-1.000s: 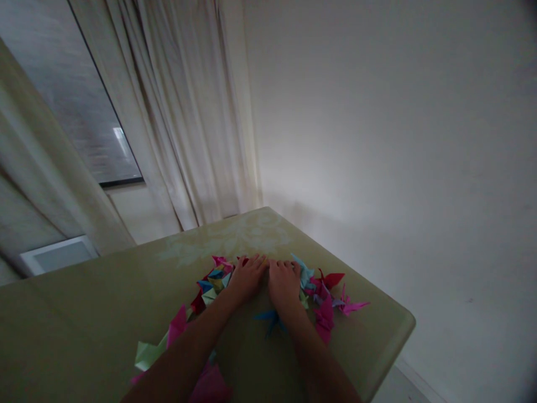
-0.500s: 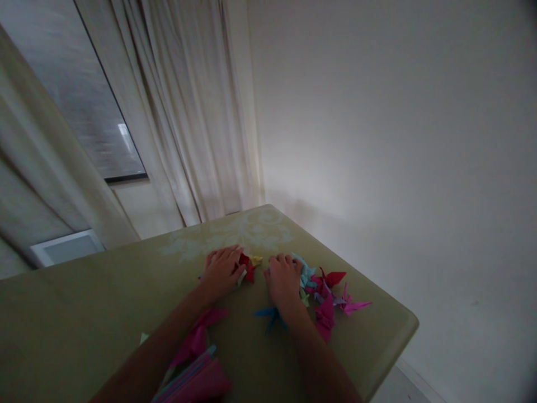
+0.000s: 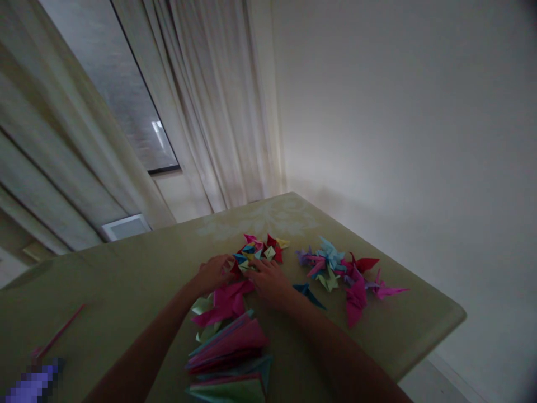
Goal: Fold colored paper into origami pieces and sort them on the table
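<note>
- The left hand [image 3: 216, 274] is at the near left side of a pile of small folded papers [image 3: 259, 247]; its fingers bend towards a red piece; whether they are clamped on it or only touching cannot be told, as the fingertips are partly hidden.
- The right hand [image 3: 271, 282] lies palm down at the near side of the same pile, its fingers reaching the nearest pieces; whether thumb and fingers are together or apart cannot be told; the two hands are near each other, with a few pieces between them.
- The pile sits towards the far part of the green table [image 3: 126, 280]; it mixes red, pink, blue, pale green and yellow pieces.
- To the right lies a loose cluster of paper cranes [image 3: 354, 277], light blue, purple, red, magenta and pale green; a dark blue folded piece [image 3: 310, 295] rests between this cluster and the right forearm.
- Just nearer than the left hand lies a magenta folded paper [image 3: 230, 302], with pale green papers [image 3: 203, 305] beside it; nearer again, between the forearms, are larger folded papers [image 3: 235, 347], layered in pink, blue and green.
- At the near left lies a thin pink stick [image 3: 62, 330]; beside it is a blurred purple thing [image 3: 33, 383].
</note>
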### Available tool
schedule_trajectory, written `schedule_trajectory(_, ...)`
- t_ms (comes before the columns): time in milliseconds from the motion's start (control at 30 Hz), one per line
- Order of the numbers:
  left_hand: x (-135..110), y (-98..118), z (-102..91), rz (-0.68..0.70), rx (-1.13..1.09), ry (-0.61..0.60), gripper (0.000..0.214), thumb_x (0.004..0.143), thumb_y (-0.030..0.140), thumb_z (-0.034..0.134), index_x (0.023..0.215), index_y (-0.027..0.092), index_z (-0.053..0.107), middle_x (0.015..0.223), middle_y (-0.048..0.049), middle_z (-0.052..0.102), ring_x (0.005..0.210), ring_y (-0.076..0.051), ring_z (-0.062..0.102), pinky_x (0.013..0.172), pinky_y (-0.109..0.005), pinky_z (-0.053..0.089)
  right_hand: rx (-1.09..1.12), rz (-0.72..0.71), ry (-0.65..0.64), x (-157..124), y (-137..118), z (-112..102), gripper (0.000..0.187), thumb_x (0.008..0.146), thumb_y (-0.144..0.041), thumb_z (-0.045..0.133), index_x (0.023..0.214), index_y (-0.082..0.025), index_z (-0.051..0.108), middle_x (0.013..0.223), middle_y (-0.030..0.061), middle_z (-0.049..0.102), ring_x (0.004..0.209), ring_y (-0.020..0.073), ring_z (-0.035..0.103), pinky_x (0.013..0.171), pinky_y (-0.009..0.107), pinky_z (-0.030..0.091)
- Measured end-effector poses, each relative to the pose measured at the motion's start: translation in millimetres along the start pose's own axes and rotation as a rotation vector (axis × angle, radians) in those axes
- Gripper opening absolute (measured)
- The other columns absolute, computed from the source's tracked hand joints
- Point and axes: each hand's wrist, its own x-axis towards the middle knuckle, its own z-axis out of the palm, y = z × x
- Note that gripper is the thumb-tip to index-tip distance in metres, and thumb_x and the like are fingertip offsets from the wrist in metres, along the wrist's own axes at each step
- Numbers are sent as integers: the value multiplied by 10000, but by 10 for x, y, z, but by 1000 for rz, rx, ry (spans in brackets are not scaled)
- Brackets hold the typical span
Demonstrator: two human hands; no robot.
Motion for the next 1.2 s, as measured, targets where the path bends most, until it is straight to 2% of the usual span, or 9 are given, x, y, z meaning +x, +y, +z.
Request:
schedule_trajectory(100,104,148,45,-15,-23,52,287,866,377,703,1122,268,774,1155,-73,821,1127,-317,735,988,-440,520,-3,62,14,2,43,22,441,1050,-177,505,1470,-262,613,1539,115,601,1295,302,560,1088,466,434)
schedule_trajectory(267,-50,240,4,-21,-84,205,382,946,365,592,1270,203,715,1239,-124,787,1136,-288,726,1028,-446,532,4,83,28,6,54,-66,495,978,-145,600,1466,-228,618,1582,121,572,1374,320,521,1139,485,393)
schedule_trajectory(367,-478,225,-27,29,-123,247,405,1018,444,501,1298,231,702,1303,-111,766,1195,-284,710,1077,-470,526,43,61,49,5,15,-144,402,988,-160,605,1376,-237,675,1454,92,664,1335,272,550,1148,419,381)
schedule_trajectory(500,-1305,167,38,136,-157,293,439,1077,503,409,1404,357,663,1463,-62,696,1352,-301,635,1157,-527,485,103,40,52,8,-56,-118,382,981,-111,588,1328,-222,699,1316,92,726,1251,265,592,1107,399,394)
schedule_trajectory(600,-1794,147,177,235,-104,250,583,1034,592,496,1598,452,466,1605,-38,583,1450,-332,556,1158,-521,501,160,-9,35,8,-95,-15,357,1025,-144,567,1345,-236,695,1301,82,746,1226,257,618,1100,396,400)
schedule_trajectory(667,-1962,147,307,290,-57,246,797,954,709,580,1667,450,338,1664,-54,513,1479,-372,520,1149,-537,509,195,-40,29,6,-109,42,308,1068,-212,555,1338,-243,701,1312,73,750,1226,243,633,1104,384,411)
schedule_trajectory(833,-2022,133,605,281,2,283,1077,837,733,750,1711,414,206,1609,-108,574,1382,-394,604,1110,-548,531,257,-93,44,-12,-122,56,274,1067,-267,618,1320,-248,720,1336,63,747,1272,216,641,1125,349,442)
schedule_trajectory(1067,-2016,90,691,161,-79,260,728,864,518,800,1537,381,557,1453,-77,709,1308,-371,653,1091,-547,548,229,-100,122,-27,-148,-3,270,1107,-255,516,1271,-242,731,1258,61,750,1198,197,670,1085,327,493)
schedule_trajectory(1200,-2030,142,616,116,-135,265,664,862,477,805,1487,370,608,1467,-79,693,1342,-371,627,1116,-551,531,145,-139,153,-44,-166,-48,284,1106,-269,477,1180,-216,745,1147,99,759,1105,237,678,1040,377,504)
